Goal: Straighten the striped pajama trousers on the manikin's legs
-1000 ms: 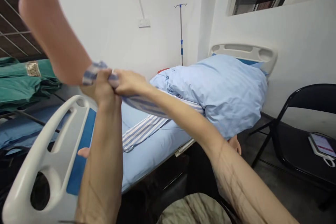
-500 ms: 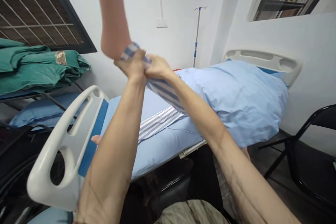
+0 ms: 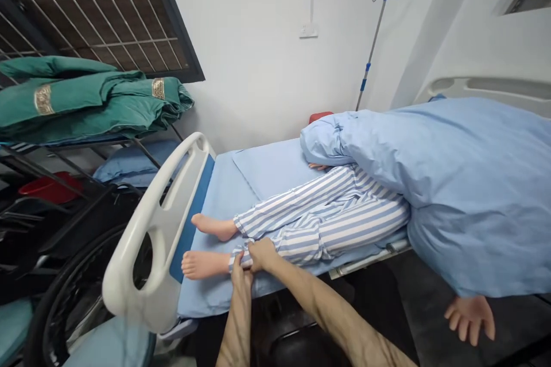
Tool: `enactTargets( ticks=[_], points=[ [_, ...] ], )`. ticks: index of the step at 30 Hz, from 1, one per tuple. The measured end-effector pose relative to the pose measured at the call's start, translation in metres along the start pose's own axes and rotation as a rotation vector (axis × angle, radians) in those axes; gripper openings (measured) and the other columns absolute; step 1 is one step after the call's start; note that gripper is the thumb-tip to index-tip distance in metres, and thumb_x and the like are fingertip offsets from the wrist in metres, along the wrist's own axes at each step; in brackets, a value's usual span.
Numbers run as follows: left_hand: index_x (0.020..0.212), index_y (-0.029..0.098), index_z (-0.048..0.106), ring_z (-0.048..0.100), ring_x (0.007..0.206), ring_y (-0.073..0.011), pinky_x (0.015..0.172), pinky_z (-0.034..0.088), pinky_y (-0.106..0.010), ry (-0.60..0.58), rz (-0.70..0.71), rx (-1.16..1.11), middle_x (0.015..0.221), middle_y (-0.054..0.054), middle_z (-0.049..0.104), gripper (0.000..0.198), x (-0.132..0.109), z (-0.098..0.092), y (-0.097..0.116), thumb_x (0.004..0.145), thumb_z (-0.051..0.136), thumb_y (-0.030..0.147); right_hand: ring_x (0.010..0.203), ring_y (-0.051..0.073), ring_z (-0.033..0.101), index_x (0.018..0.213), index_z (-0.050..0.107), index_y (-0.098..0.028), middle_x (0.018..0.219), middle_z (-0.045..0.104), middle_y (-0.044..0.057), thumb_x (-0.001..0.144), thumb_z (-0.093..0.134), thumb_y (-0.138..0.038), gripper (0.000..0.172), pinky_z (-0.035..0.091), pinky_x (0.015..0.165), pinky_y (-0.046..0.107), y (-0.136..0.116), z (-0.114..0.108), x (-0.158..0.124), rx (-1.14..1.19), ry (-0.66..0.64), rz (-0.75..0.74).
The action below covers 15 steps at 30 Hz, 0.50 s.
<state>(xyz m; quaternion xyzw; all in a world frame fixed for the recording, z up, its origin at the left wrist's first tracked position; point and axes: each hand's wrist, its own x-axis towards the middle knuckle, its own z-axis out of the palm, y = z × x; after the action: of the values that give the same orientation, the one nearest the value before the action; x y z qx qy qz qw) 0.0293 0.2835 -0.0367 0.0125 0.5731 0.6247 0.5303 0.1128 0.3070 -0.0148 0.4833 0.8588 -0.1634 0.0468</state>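
Observation:
A figure lies on the hospital bed (image 3: 224, 292) in blue-and-white striped pyjama trousers (image 3: 327, 218), both bare feet (image 3: 202, 264) flat on the light blue sheet. My left hand (image 3: 239, 270) and my right hand (image 3: 262, 253) are side by side at the cuff of the near trouser leg, both closed on the striped cloth just above the near ankle. A light blue duvet (image 3: 451, 178) covers the figure's upper body. One pale hand of the figure (image 3: 471, 315) hangs over the bed's near edge at the right.
The white plastic footboard (image 3: 159, 229) stands left of my hands. Folded green cloths (image 3: 86, 97) lie on a rack at the left, with a wheelchair wheel (image 3: 64, 298) below. An IV pole (image 3: 370, 51) stands by the back wall.
The near leg, held high in the air by its trouser cuff, has come down flat onto the bed. My hands came down with it, still on the cuff. The view swung left.

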Motion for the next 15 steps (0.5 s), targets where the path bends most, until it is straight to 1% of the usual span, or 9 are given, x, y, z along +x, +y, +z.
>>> enactTargets(
  ticks=[2, 5, 7, 10, 12, 13, 15],
  points=[
    [0.079, 0.016, 0.05, 0.058, 0.049, -0.0092, 0.049, 0.051, -0.02, 0.037, -0.076, -0.064, 0.062, 0.004, 0.059, 0.012, 0.012, -0.007, -0.011, 0.07, 0.055, 0.01, 0.096, 0.031, 0.069, 0.121, 0.053, -0.011, 0.103, 0.071, 0.018, 0.062, 0.071, -0.046, 0.07, 0.056, 0.081, 0.041, 0.003, 0.008, 0.005, -0.016, 0.015, -0.005],
    [0.082, 0.016, 0.052, 0.059, 0.052, -0.0096, 0.051, 0.05, -0.02, 0.06, -0.087, -0.106, 0.066, 0.003, 0.061, 0.016, 0.021, -0.011, -0.017, 0.068, 0.058, 0.01, 0.097, 0.031, 0.069, 0.119, 0.052, -0.014, 0.104, 0.07, 0.018, 0.062, 0.071, -0.048, 0.068, 0.056, 0.081, 0.04, 0.004, 0.007, 0.009, -0.027, 0.024, -0.014],
    [0.081, 0.017, 0.051, 0.059, 0.052, -0.01, 0.05, 0.05, -0.02, 0.077, -0.096, -0.111, 0.065, 0.003, 0.06, 0.017, 0.021, -0.01, -0.016, 0.067, 0.059, 0.011, 0.098, 0.03, 0.069, 0.119, 0.052, -0.014, 0.106, 0.07, 0.018, 0.063, 0.07, -0.05, 0.069, 0.056, 0.082, 0.04, 0.003, 0.005, 0.008, -0.022, 0.024, -0.017],
    [0.077, 0.017, 0.048, 0.057, 0.05, -0.0103, 0.048, 0.049, -0.021, 0.093, -0.128, -0.109, 0.061, 0.004, 0.057, 0.016, 0.011, -0.008, -0.009, 0.066, 0.057, 0.011, 0.102, 0.031, 0.068, 0.117, 0.053, -0.017, 0.11, 0.069, 0.018, 0.063, 0.071, -0.05, 0.066, 0.055, 0.083, 0.041, 0.0, 0.0, 0.001, -0.013, -0.005, -0.015],
    [0.075, 0.018, 0.046, 0.055, 0.047, -0.0106, 0.046, 0.049, -0.022, 0.095, -0.138, -0.096, 0.06, 0.004, 0.055, 0.016, -0.001, -0.005, -0.001, 0.065, 0.056, 0.011, 0.103, 0.032, 0.067, 0.113, 0.055, -0.019, 0.113, 0.068, 0.017, 0.062, 0.072, -0.05, 0.061, 0.054, 0.083, 0.042, -0.003, -0.01, -0.007, 0.003, -0.019, -0.027],
    [0.075, 0.018, 0.046, 0.055, 0.047, -0.0107, 0.046, 0.049, -0.022, 0.089, -0.133, -0.094, 0.06, 0.004, 0.054, 0.016, -0.008, -0.002, 0.004, 0.065, 0.056, 0.011, 0.103, 0.032, 0.067, 0.111, 0.056, -0.02, 0.114, 0.068, 0.017, 0.063, 0.071, -0.05, 0.059, 0.054, 0.083, 0.043, -0.004, -0.018, -0.013, 0.012, -0.012, -0.037],
    [0.076, 0.018, 0.047, 0.056, 0.05, -0.0106, 0.047, 0.05, -0.023, 0.06, -0.077, -0.111, 0.063, 0.004, 0.056, 0.017, -0.024, 0.008, 0.02, 0.064, 0.055, 0.011, 0.103, 0.033, 0.066, 0.109, 0.057, -0.019, 0.114, 0.068, 0.017, 0.064, 0.07, -0.051, 0.056, 0.054, 0.083, 0.044, -0.007, -0.044, -0.026, 0.034, 0.026, -0.07]
  ],
)
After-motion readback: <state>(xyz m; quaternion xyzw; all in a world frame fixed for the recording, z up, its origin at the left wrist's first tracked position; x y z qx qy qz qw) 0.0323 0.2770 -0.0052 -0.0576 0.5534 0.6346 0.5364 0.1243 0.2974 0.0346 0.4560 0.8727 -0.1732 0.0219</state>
